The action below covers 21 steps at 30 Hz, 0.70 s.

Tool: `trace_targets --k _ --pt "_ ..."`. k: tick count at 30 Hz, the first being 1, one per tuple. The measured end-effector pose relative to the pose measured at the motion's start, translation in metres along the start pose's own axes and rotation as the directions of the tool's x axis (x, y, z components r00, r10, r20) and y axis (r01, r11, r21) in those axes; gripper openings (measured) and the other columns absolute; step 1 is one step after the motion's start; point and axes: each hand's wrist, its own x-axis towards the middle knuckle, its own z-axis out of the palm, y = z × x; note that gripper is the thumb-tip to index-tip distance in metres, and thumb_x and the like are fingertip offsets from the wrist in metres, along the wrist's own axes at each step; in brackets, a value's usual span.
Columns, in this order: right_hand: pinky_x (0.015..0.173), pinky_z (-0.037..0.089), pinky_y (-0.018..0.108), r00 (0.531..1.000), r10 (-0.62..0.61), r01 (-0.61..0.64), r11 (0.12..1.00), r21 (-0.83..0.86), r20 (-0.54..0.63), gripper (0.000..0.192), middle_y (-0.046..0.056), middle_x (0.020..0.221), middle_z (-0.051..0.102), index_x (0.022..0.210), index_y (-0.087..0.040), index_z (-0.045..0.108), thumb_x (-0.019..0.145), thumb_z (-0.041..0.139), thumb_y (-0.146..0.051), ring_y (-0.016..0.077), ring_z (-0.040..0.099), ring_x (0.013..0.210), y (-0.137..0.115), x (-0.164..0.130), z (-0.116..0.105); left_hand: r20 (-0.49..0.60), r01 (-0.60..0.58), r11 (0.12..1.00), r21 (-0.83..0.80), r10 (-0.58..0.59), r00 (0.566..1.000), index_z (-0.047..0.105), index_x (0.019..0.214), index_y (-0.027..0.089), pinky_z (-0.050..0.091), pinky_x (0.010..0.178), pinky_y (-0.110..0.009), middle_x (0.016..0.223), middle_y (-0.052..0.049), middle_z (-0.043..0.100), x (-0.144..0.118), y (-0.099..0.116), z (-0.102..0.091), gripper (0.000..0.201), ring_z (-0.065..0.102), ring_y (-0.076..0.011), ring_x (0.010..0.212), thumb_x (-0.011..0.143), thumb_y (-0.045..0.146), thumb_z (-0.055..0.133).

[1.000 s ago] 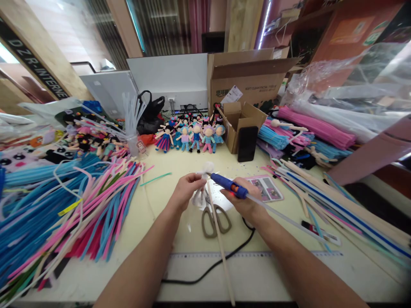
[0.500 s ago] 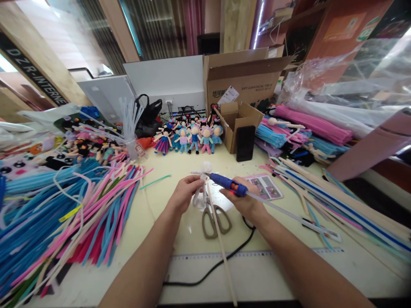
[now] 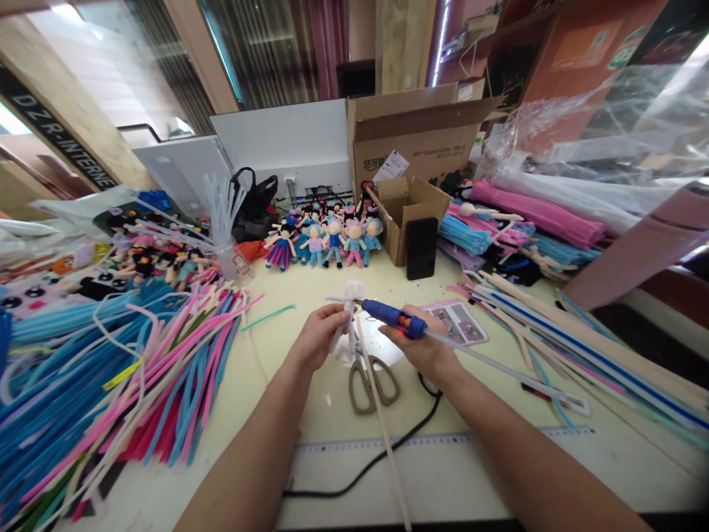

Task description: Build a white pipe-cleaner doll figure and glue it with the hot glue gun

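the left hand [image 3: 317,338] is pinching a small white pipe-cleaner figure [image 3: 348,314] between its fingers [image 3: 337,319], holding it upright just above the tabletop [image 3: 288,414]. the right hand [image 3: 422,347] is gripping a blue glue gun [image 3: 394,317], its fingers wrapped around the body, and the nozzle is touching the figure's upper part, just right of the left fingers. a clear glue stick [image 3: 498,368] is sticking out of the gun's rear, trailing away past the right wrist. a pair of scissors [image 3: 372,378] is lying flat just below both sets of fingers, with a long beige stick [image 3: 388,451] crossing it toward the near edge. a black cord [image 3: 377,458] is curling beneath the right wrist. well left of the left fingers a heap of blue and pink pipe cleaners [image 3: 111,377] is spreading out. beyond the fingers, a row of finished dolls [image 3: 326,240] is standing beside a black phone [image 3: 421,247] propped against a small cardboard box [image 3: 407,207].
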Motion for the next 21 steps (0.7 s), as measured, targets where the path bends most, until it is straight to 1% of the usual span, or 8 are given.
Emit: trace_targets --k 4,8,12,16,19,21 --pt "0.049 0.032 0.024 1.0 0.003 -0.003 1.0 0.015 0.003 0.031 -0.003 0.054 0.05 0.057 -0.021 0.044 0.073 0.06 -0.042 0.0132 0.048 0.053 0.0 0.0 0.0 0.024 -0.034 0.999 -0.01 0.034 0.999 0.066 0.073 0.014 0.037 0.052 -0.021 0.061 0.002 0.06 -0.001 0.0 0.001 0.027 0.048 -0.0065 0.051 0.053 0.026 0.079" --pt "0.05 0.033 0.025 0.999 0.032 -0.033 0.999 0.032 0.031 0.03 -0.003 0.054 0.05 0.057 -0.021 0.045 0.071 0.062 -0.042 0.0145 0.049 0.055 0.0 0.0 0.0 0.024 -0.058 0.998 0.031 0.058 0.998 0.065 0.075 0.014 0.037 0.053 -0.021 0.062 0.002 0.061 -0.001 -0.001 0.0 0.028 0.048 -0.0065 0.052 0.054 0.024 0.079" --pt "0.048 0.034 0.026 0.994 0.092 -0.096 0.994 0.057 0.063 0.027 -0.003 0.054 0.052 0.059 -0.022 0.049 0.071 0.062 -0.043 0.0147 0.049 0.053 0.006 0.0 0.002 0.015 -0.114 0.992 0.061 0.114 0.993 0.061 0.074 0.015 0.038 0.055 -0.021 0.063 0.003 0.059 0.001 -0.001 -0.002 0.028 0.05 -0.0076 0.056 0.054 0.022 0.079" --pt "0.049 0.039 0.027 0.987 0.15 -0.157 0.976 0.147 0.061 0.025 -0.002 0.059 0.058 0.065 -0.022 0.057 0.071 0.061 -0.045 0.015 0.052 0.054 0.011 0.0 0.007 0.012 -0.175 0.975 0.133 0.175 0.984 0.056 0.068 0.015 0.035 0.054 -0.02 0.059 0.004 0.055 0.004 -0.003 -0.005 0.025 0.047 -0.0065 0.055 0.058 0.023 0.077" --pt "0.053 0.043 0.028 0.973 0.204 -0.224 0.947 0.231 0.107 0.026 -0.001 0.063 0.062 0.072 -0.021 0.064 0.07 0.062 -0.047 0.0161 0.055 0.057 0.007 0.001 0.005 0.017 -0.196 0.968 0.155 0.196 0.98 0.056 0.069 0.015 0.034 0.054 -0.02 0.06 0.004 0.054 0.005 -0.005 -0.007 0.023 0.046 -0.0065 0.056 0.059 0.024 0.076" --pt "0.054 0.044 0.029 0.96 0.244 -0.272 0.925 0.266 0.136 0.026 0.0 0.063 0.063 0.073 -0.021 0.065 0.069 0.062 -0.046 0.0172 0.057 0.058 0.002 0.002 0.001 0.017 -0.194 0.969 0.156 0.193 0.981 0.057 0.07 0.015 0.034 0.054 -0.02 0.061 0.004 0.055 0.006 -0.005 -0.007 0.023 0.047 -0.0068 0.056 0.06 0.024 0.075"
